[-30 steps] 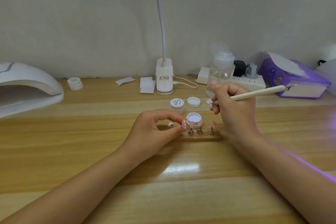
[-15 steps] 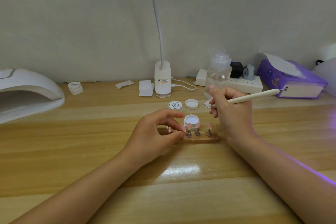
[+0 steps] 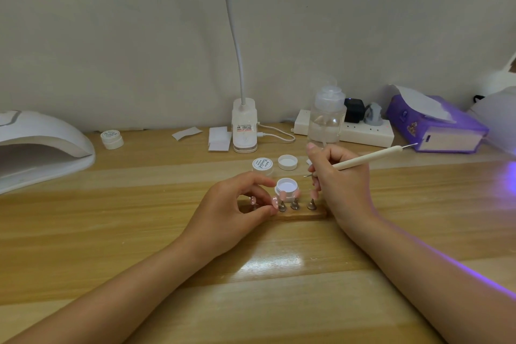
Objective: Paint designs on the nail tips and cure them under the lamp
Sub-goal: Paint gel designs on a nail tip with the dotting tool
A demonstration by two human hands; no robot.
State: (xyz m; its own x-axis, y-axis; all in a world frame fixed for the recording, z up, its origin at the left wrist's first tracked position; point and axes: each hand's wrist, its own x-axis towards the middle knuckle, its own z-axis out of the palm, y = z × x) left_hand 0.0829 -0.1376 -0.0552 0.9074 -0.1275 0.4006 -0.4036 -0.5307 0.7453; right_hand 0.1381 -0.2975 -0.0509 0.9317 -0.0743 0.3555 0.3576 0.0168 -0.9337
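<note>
Since the earlier frames the right hand (image 3: 339, 184) has dropped a little toward the wooden stand (image 3: 304, 213), and the metal tip of its dotting pen (image 3: 360, 161) now points down-left, close above the open pot of white gel (image 3: 286, 189). Its fingers curl round the pen's white shaft, whose far end sticks out to the right toward the purple box (image 3: 435, 126).

At the stand's left end, the left hand (image 3: 234, 204) holds its place, thumb and forefinger curled in a narrow pinch around one of the pink nail tips (image 3: 275, 202); another pink tip shows inside the curl of the fingers. Whether the pinched tip is on its post or lifted off it cannot be told. Three small metal posts stand in a row on the stand between the two hands, each bearing a tip, just in front of the open pot.

Behind the pot sit a closed labelled pot (image 3: 262, 165) and a loose white lid (image 3: 287, 162), side by side. The curing lamp (image 3: 42, 145) rests at the far left of the worktop (image 3: 139, 232), well apart from the stand, with another small pot (image 3: 111, 138) near it. A gooseneck desk lamp (image 3: 244, 126), a clear pump bottle (image 3: 326, 117) and a power strip (image 3: 365, 134) line the wall.
</note>
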